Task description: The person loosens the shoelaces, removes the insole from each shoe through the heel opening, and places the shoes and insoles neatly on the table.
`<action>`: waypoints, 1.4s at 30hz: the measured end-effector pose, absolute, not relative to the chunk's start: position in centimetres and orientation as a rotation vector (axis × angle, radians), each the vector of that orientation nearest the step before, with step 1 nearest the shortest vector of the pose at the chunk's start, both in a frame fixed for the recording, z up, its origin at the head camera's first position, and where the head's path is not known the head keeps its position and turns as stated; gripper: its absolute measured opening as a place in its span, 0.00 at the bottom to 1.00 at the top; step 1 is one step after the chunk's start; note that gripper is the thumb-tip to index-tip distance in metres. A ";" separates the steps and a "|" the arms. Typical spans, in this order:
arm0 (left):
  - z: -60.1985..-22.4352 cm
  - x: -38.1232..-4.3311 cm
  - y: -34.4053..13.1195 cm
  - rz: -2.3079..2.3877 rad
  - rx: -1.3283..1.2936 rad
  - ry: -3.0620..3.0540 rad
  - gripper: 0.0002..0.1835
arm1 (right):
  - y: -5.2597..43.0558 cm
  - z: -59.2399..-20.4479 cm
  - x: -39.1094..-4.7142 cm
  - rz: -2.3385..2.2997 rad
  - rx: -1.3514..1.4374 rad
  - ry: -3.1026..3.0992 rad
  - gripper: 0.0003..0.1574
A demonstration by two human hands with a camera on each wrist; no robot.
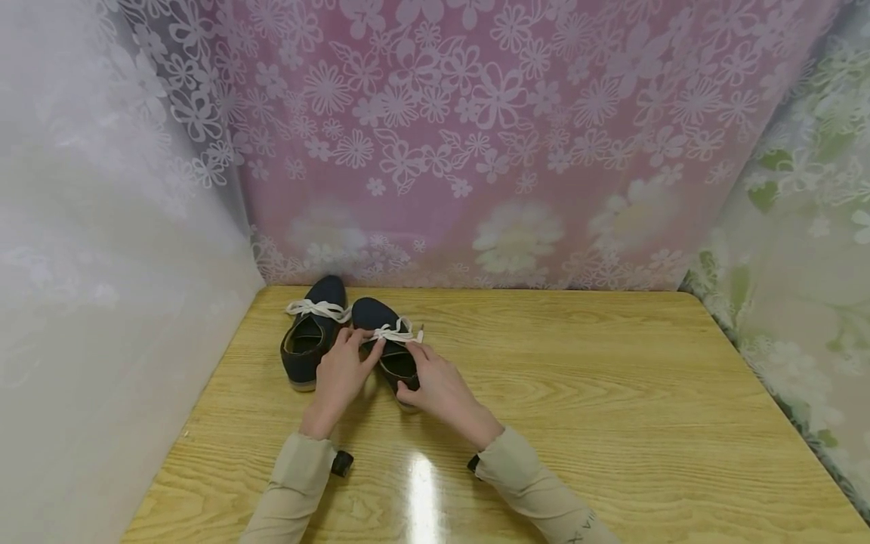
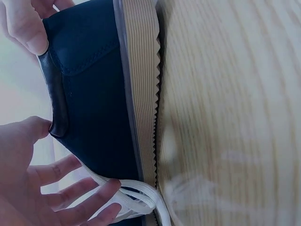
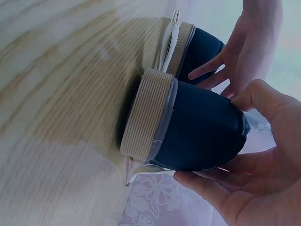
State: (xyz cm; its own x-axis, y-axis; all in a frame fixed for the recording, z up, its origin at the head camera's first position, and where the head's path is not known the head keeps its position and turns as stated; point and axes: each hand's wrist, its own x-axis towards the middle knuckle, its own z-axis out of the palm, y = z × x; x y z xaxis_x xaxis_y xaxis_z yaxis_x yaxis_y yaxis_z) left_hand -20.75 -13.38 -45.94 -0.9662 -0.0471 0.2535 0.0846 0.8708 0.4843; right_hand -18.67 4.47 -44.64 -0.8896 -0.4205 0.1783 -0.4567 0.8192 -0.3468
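Note:
Two dark navy shoes with white laces stand side by side at the left of the wooden table, toes pointing away. My right hand [image 1: 439, 384] holds the right-hand shoe [image 1: 371, 311] across its heel opening, thumb on one side and fingers on the other, as the right wrist view shows. At the same shoe, my left hand [image 1: 342, 368] has its thumb on the collar edge and its spread fingers by the bow of white laces [image 2: 136, 197]. The shoe's ribbed tan sole [image 2: 141, 84] is close against the tabletop. Left of my left hand is the other shoe [image 1: 327, 292], its laces also in a bow.
The wooden table [image 1: 612, 393] stretches to the right of the shoes. A pink floral curtain [image 1: 462, 151] hangs along its back edge. A pale sheet [image 1: 122, 264] borders the left side, and a green-and-white floral sheet [image 1: 802, 325] the right.

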 end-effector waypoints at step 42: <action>-47.6 -20.5 -13.6 -0.758 -0.424 -2.609 0.08 | 6.4 -45.1 -17.5 0.429 0.743 -2.866 0.41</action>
